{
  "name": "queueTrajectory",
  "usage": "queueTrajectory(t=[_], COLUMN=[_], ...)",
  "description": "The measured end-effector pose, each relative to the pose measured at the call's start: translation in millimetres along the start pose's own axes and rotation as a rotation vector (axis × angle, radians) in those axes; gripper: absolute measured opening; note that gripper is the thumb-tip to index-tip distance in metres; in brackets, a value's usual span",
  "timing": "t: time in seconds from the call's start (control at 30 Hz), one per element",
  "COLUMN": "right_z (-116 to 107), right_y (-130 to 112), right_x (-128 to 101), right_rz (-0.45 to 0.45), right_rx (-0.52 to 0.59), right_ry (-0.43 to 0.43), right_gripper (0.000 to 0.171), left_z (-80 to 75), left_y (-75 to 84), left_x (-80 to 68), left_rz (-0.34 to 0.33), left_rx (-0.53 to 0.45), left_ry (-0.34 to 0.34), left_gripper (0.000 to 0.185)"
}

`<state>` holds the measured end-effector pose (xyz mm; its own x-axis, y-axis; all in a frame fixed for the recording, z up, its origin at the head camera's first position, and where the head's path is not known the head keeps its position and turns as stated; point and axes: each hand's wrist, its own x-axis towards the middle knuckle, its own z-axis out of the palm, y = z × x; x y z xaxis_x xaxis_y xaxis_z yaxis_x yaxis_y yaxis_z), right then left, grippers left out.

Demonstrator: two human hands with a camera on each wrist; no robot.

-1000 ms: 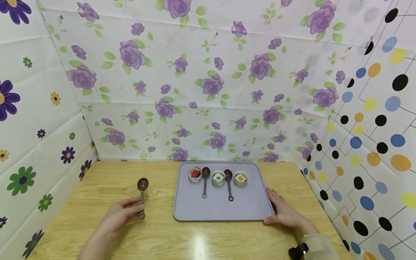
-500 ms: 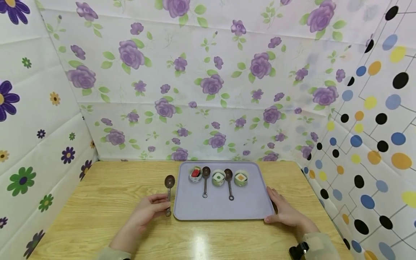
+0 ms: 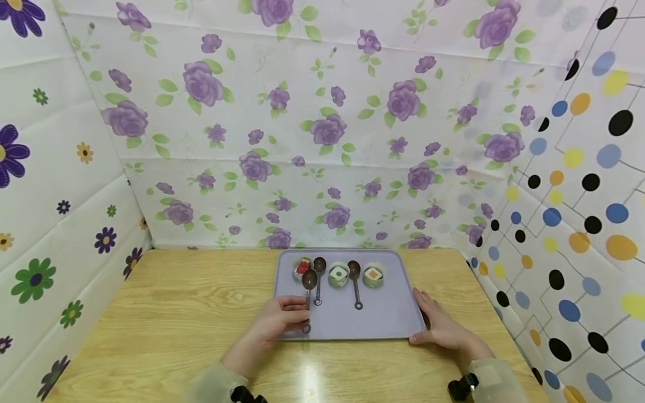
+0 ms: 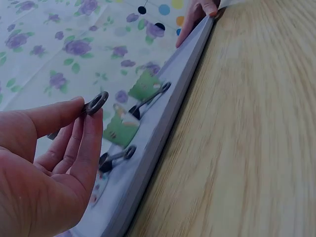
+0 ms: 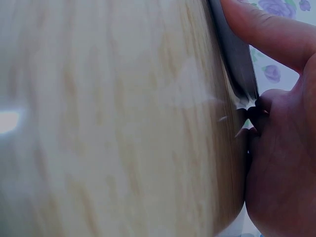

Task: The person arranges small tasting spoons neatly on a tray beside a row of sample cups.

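My left hand (image 3: 276, 320) pinches a dark brown spoon (image 3: 309, 279) by its handle, bowl end away from me, above the left part of a pale lavender tray (image 3: 375, 322). In the left wrist view, thumb and fingertips hold the spoon near its ring end (image 4: 98, 102). My right hand (image 3: 442, 329) grips the tray's near right corner, thumb at the front edge and fingers along the right side. On the tray lie two similar spoons, one left (image 3: 318, 280) and one right (image 3: 355, 284) of the middle cup. The held spoon partly covers the left cup.
Three small cups stand in a row at the tray's back: one with red contents (image 3: 302, 265), a green one with a white top (image 3: 339, 274), and another with an orange square (image 3: 373, 275). The wooden table (image 3: 166, 302) meets patterned cloth walls (image 3: 327, 184) behind and at both sides.
My left hand has carried the spoon rightward from over the bare table at the left to over the tray's left part. My right hand has stayed at the tray's corner.
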<state>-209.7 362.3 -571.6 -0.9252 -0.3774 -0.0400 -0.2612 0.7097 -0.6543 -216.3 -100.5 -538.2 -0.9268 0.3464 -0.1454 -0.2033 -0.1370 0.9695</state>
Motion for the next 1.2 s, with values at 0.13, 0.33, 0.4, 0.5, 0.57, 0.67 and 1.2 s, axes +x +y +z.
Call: queueTrajectory(t=[0.13, 0.33, 0.4, 0.5, 0.57, 0.67, 1.2], right_z=[0, 0, 0, 0, 2, 4, 2], right_y=[-1, -1, -1, 1, 2, 6, -2], right_x=[0, 0, -1, -1, -1, -1, 1], right_rz=[-0.014, -0.006, 0.001, -0.009, -0.022, -0.047, 0.037], right_rx=[-0.001, 0.003, 0.009, 0.026, 0.038, 0.054, -0.024], right_ry=[-0.003, 0.002, 0.004, 0.011, 0.019, 0.03, 0.008], right_gripper=[0.128, 0.129, 0.129, 0.129, 0.128, 0.126, 0.131], left_z=[20.0, 52.4, 63.3, 79.2, 89.3, 104.1, 161.7], left_y=[-1.7, -4.0, -4.8, -7.5, -10.5, -14.4, -23.0], left_x=[9.1, 24.4, 29.8, 38.0, 43.1, 49.5, 80.7], left_rz=[-0.01, -0.028, -0.031, -0.04, -0.044, -0.05, -0.067], left_rx=[-0.035, -0.059, -0.076, -0.101, -0.107, -0.105, -0.04], left_ry=[-0.03, -0.039, -0.044, -0.051, -0.054, -0.047, -0.009], left_gripper=[0.044, 0.039, 0.039, 0.041, 0.041, 0.041, 0.031])
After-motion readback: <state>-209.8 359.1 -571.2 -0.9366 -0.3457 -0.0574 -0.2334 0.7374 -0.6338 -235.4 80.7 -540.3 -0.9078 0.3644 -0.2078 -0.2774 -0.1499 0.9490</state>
